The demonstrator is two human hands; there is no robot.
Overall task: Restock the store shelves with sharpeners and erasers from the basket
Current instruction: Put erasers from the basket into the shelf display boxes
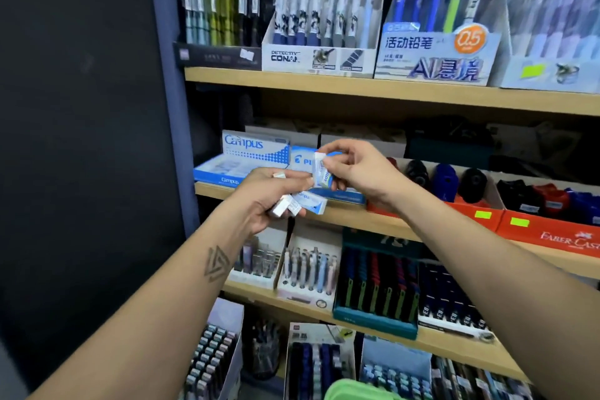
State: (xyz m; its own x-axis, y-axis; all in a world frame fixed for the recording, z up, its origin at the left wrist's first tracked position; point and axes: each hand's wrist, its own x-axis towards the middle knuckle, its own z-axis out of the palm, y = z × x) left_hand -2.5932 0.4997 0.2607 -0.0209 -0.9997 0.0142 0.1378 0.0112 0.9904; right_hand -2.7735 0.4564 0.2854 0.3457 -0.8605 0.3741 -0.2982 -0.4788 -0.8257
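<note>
The right hand [354,172] pinches a single eraser [322,172] between thumb and fingertips, in front of the middle shelf [406,101]; the eraser stands nearly upright, its long axis running top to bottom with a slight lean, white end up and the blue-printed sleeve facing the camera. Just beside it, lower and to the left, the left hand [272,195] is curled around a small bunch of erasers [297,204]: two white ends poke down and left past the palm, while one blue-sleeved piece lies almost level, its long axis pointing right toward the shelf edge. The two hands are close together, nearly touching at the fingertips, each closed on its own load. Behind them on the shelf sits an open blue and white Campus box [240,159], and to its right another blue box [303,157] largely hidden by the fingers. Farther right on the same wooden board, red Faber-Castell trays [548,230] hold black, blue and red sharpeners [444,182]. The shelf above carries display boxes of pens [321,23] and mechanical pencils; the shelves below hold more pen displays. A dark wall panel [81,107] fills the left side, and a green rim of a basket [354,391] shows at the bottom edge.
</note>
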